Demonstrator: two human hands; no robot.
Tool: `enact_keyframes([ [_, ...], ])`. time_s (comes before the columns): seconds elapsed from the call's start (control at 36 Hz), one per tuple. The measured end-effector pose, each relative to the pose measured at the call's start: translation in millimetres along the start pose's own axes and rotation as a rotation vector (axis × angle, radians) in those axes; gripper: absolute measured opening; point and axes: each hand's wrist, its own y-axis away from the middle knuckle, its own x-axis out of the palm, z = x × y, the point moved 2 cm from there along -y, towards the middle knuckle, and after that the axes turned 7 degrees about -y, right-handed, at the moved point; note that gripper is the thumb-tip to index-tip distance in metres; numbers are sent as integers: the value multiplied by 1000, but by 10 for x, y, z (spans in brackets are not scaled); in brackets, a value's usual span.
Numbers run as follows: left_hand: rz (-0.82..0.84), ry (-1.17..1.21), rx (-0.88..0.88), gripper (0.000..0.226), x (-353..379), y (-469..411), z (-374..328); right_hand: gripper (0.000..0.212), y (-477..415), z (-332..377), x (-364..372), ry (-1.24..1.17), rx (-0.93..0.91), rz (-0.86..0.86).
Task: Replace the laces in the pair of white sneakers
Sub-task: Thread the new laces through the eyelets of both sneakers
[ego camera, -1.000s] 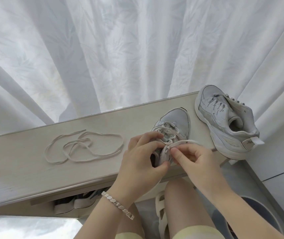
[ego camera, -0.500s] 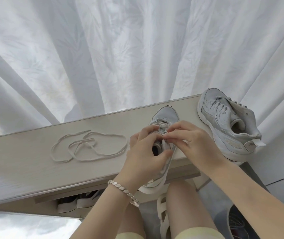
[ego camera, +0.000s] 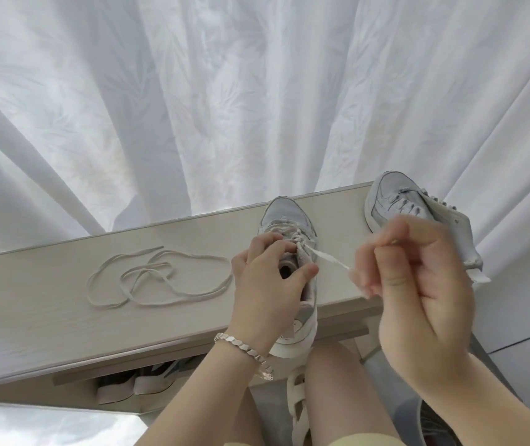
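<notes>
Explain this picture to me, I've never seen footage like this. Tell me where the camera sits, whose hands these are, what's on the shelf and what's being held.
No machine here: a person wears a wide-angle camera on the head, looking down at their own hands. The left hand, wearing a bracelet, grips the nearer sneaker at its opening on the pale wooden shelf top. The right hand pinches a lace running taut from that sneaker's eyelets. A loose lace lies in loops to the left; the second sneaker sits at the right end, partly behind the right hand. A white curtain hangs behind.
</notes>
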Motion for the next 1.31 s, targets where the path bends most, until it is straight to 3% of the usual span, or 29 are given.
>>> enact_keyframes([
  [0.08,-11,3,-1,27,1,-9,6,14,-40,144,-88,158,19,71],
  [0.22,-10,29,1,29,-20,-9,-6,17,-22,-345,-202,697,598,345],
  [0.31,-4,8,15,30,-44,0,-34,31,35,-611,-185,702,782,384],
  [0.42,42,1,29,29,-97,3,-45,33,50,-817,-100,608,830,335],
  [0.5,66,-32,35,34,-133,1,-51,13,47,-895,-87,636,759,375],
  [0.61,62,-21,34,32,-134,3,-38,16,64,-836,-113,646,666,367],
  [0.78,31,-47,21,35,-104,10,-38,35,-24,-274,-108,360,521,257],
  [0.89,32,-51,-2,34,-101,41,-103,27,-131,-62,-78,231,479,178],
  [0.94,-53,-177,13,32,-104,97,-145,27,-177,-85,-68,178,550,146],
  [1.03,-295,-281,224,20,-157,235,-273,26,-237,-128,-42,75,656,87],
  [1.08,-197,-115,290,22,-182,315,-366,24,-255,-152,-14,-92,768,-14],
  [1.19,196,381,9,34,-191,370,-486,19,-258,-227,62,-342,937,-135],
  [1.25,267,464,-83,38,-192,350,-476,17,-278,-250,93,-391,955,-171],
  [1.31,308,413,-84,21,-247,329,-466,17,-320,-262,105,-438,931,-215],
])
